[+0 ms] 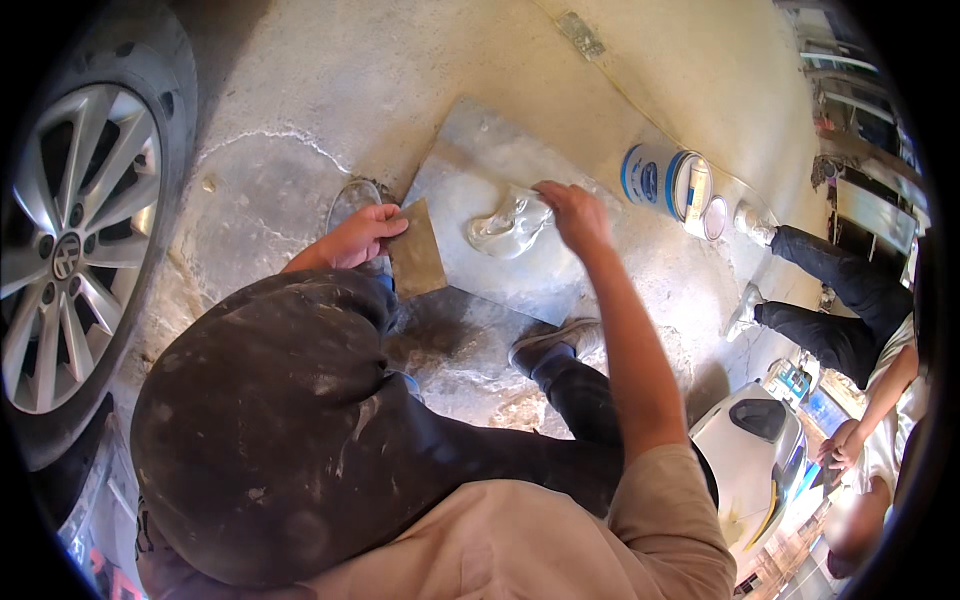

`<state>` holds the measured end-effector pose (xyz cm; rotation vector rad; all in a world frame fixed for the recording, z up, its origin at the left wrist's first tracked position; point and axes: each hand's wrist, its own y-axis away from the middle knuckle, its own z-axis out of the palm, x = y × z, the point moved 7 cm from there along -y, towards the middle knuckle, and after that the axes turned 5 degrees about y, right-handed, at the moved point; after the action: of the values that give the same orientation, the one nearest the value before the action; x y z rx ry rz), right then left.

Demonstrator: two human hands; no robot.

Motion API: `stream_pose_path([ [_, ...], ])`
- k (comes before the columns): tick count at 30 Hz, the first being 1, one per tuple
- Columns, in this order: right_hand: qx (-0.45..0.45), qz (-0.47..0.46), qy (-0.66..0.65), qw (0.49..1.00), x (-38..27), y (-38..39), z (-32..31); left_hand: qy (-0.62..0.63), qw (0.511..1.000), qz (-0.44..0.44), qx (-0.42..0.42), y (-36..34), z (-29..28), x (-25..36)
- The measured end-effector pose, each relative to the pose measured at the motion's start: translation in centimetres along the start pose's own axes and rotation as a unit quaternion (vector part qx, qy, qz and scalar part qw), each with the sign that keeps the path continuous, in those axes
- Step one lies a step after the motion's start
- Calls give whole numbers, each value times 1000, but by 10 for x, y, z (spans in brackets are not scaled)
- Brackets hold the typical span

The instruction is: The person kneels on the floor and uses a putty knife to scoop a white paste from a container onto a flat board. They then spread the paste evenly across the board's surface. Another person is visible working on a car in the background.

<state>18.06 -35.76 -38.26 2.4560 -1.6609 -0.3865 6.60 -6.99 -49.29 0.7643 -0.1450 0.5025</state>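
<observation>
Between thumb and fingers, my left hand point(368, 235) grips a thin, square, brownish-grey plate point(420, 258). The plate's far edge overlaps the left side of a large grey flat sheet point(450, 165) lying on the floor. A glossy, pale grey smear of paste point(508, 228) is spread on the middle of that sheet. My right hand point(578, 215) is closed at the right edge of the paste, fingertips pinched together. Whatever it holds, if anything, is hidden or blends with the paste.
A blue and white can point(662, 180) lies on the floor beyond the sheet, a small round container point(714, 218) beside it. A car wheel point(85, 250) stands close at left. At right are another person's legs point(840, 290) and a white body panel point(745, 450).
</observation>
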Motion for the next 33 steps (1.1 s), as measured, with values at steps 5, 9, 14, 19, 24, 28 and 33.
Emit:
stream_pose_path([
  [5, 162, -1, 38, 986, -57, 48, 34, 10, 1000, 7, -9, 1, 5, 1],
  [9, 134, -1, 13, 991, -72, 74, 26, 12, 1000, 8, 13, 2, -1, 0],
  [14, 95, 41, 25, 994, -46, 35, -16, 6, 1000, 3, 5, 5, 11, 6],
  [19, 192, 5, 84, 978, -41, 33, 29, 5, 1000, -6, -10, 0, 6, 2],
  [24, 96, 9, 10, 995, -64, 70, 38, 16, 1000, 7, 12, 3, 3, 2],
  [28, 49, 51, 24, 997, -39, 43, 4, -3, 1000, 4, 1, 6, 12, 6],
  [33, 156, 40, 58, 985, -40, 26, 27, 16, 1000, 6, 3, 1, 7, 2],
])
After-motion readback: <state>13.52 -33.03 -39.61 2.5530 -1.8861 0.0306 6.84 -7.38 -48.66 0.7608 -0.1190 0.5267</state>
